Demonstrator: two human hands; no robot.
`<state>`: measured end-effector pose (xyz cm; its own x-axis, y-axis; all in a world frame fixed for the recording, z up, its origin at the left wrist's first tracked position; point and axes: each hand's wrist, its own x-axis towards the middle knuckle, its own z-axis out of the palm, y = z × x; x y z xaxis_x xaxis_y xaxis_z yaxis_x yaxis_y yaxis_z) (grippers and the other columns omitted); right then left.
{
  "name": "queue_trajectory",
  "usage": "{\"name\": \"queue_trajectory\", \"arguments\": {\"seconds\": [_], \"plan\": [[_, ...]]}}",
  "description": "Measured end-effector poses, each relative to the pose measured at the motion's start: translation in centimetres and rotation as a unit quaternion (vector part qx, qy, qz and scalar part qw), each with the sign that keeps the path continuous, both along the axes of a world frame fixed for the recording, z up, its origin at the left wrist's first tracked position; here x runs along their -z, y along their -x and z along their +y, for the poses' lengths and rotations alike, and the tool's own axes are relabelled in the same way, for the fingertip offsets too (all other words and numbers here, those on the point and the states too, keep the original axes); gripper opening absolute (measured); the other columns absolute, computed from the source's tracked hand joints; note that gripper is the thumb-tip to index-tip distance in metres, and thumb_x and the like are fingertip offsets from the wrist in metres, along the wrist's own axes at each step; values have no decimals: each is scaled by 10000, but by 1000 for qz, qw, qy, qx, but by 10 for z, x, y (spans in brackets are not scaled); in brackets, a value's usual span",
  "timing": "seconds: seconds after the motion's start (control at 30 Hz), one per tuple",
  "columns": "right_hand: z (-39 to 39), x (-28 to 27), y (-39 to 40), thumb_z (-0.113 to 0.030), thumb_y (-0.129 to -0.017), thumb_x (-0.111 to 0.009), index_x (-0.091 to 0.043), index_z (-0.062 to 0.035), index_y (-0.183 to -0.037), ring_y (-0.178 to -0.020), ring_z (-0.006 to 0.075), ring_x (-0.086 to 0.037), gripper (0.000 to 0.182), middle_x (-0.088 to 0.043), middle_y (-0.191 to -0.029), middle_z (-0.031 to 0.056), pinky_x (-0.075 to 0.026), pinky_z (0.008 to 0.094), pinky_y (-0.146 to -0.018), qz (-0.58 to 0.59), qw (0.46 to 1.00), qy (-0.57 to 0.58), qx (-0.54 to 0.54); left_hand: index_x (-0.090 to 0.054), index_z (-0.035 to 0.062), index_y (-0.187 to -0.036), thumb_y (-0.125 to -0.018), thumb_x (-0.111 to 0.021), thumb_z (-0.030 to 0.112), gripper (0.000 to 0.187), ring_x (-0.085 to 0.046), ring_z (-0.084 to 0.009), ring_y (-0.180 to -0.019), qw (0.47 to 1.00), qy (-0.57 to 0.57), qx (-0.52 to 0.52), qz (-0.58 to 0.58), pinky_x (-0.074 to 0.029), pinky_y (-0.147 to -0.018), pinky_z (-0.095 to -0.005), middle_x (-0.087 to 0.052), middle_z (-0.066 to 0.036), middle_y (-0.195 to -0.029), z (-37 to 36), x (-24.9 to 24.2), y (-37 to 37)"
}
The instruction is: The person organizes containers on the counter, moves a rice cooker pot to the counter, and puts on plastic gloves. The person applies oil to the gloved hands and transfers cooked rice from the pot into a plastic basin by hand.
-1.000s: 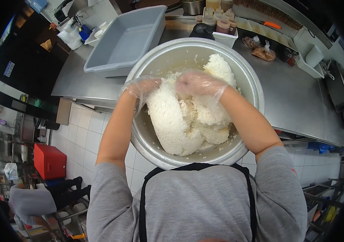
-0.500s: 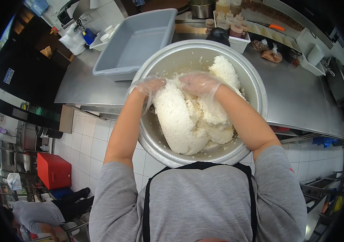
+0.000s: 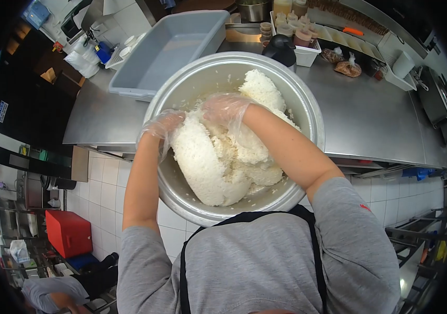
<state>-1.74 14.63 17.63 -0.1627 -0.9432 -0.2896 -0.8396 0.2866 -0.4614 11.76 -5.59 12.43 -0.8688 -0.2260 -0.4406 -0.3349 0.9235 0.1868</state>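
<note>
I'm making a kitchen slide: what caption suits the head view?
Left hand and right hand, gloved, on rice in a metal pot beside a gray tub.

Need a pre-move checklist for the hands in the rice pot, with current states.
1. Clear plastic gloves on left hand and right hand: ok.
2. Both hands at the upper part of the rice, inside the pot: ok.
3. Firm grip on the rice: cannot tell, fingertips are not clearly visible.
4. Main rice mass within the rim: ok.
5. Pot fully over the counter: not ok, its near side juts past the front edge; support underneath is hidden.
6. Gap between pot and grey tub: cannot tell, the pot rim overlaps the tub in view.
</note>
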Motion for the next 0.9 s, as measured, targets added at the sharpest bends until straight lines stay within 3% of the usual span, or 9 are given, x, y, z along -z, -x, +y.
{"name": "queue_trajectory", "arguments": {"seconds": [0.07, 0.17, 0.23, 0.3, 0.33, 0.63, 0.73, 0.8, 0.9], "plan": [[9, -17, 5, -276, -852, -508, -566, -65, -1165, -1085, 325, -536, 382, -558, -1175, 187, -418, 405, -932, -14, 998, -29, -62, -526, 56, -1176, -938, -345, 194, 329, -515, -298, -1124, 982, 153, 93, -63, -387, -967, -390, -573, -138, -1182, 17, -22, 5], [32, -10, 16, -311, -858, -532, -650, -44, -1015, -912, 271, -613, 332, -635, -1055, 146, -494, 414, -721, -326, 921, 181, 114, -596, 42, -1017, -901, -429, 192, 254, -599, -298, -924, 986, -74, -124, 86, -467, -814, -380, -635, -153, -998, -10, 17, -2], [49, -58, 52, -287, -815, -641, -629, -55, -975, -957, 247, -568, 282, -585, -1138, 140, -433, 374, -929, -303, 938, 147, 81, -642, 32, -967, -906, -444, 226, 283, -615, -293, -837, 974, -59, -203, 75, -475, -770, -363, -648, -169, -948, -3, 5, 0], [68, -80, 73, -261, -815, -661, -607, -39, -970, -891, 161, -561, 276, -601, -1071, 95, -455, 290, -876, -423, 853, 266, 153, -638, 29, -985, -907, -434, 253, 313, -617, -288, -837, 996, 63, 6, 59, -474, -769, -371, -642, -171, -975, -10, 8, 0], [46, -59, 107, -286, -919, -522, -599, -46, -925, -539, 45, -394, 252, -500, -677, -17, -371, 175, -488, -452, 809, 359, 109, -638, 29, -985, -907, -434, 253, 313, -617, -288, -837, 996, 64, 3, 56, -474, -769, -371, -642, -171, -975, -9, 8, 0], [-28, -21, 197, -195, -928, -495, -584, -17, -949, -460, 69, -440, 201, -509, -609, -14, -328, 207, -401, -697, 544, 238, 402, -566, 43, -1059, -867, -452, 157, 251, -584, -318, -1019, 991, 121, 46, 26, -454, -867, -403, -621, -180, -1039, 19, -13, 3], [-28, -5, 207, -195, -929, -485, -571, -11, -909, -467, 87, -467, 204, -519, -615, 10, -355, 237, -403, -613, 643, 244, 389, -566, 45, -1073, -871, -451, 187, 272, -556, -308, -1076, 986, 137, 91, 17, -435, -902, -394, -602, -183, -1101, 13, -10, 2], [-39, 31, 248, -178, -910, -507, -550, -21, -829, -466, 95, -476, 182, -526, -616, 24, -365, 246, -403, -249, 929, 251, 111, -572, 43, -1070, -866, -457, 199, 281, -549, -308, -1092, 991, 124, 51, -9, -434, -907, -389, -596, -179, -1124, 20, -15, 7], [-15, 29, 250, -169, -884, -549, -535, -34, -761, -457, 79, -449, 183, -530, -623, 19, -376, 218, -401, -426, 840, 177, 286, -578, 32, -1055, -863, -459, 192, 276, -559, -313, -1079, 989, 135, 52, 11, -440, -902, -391, -601, -176, -1119, 29, -20, 6]]}}
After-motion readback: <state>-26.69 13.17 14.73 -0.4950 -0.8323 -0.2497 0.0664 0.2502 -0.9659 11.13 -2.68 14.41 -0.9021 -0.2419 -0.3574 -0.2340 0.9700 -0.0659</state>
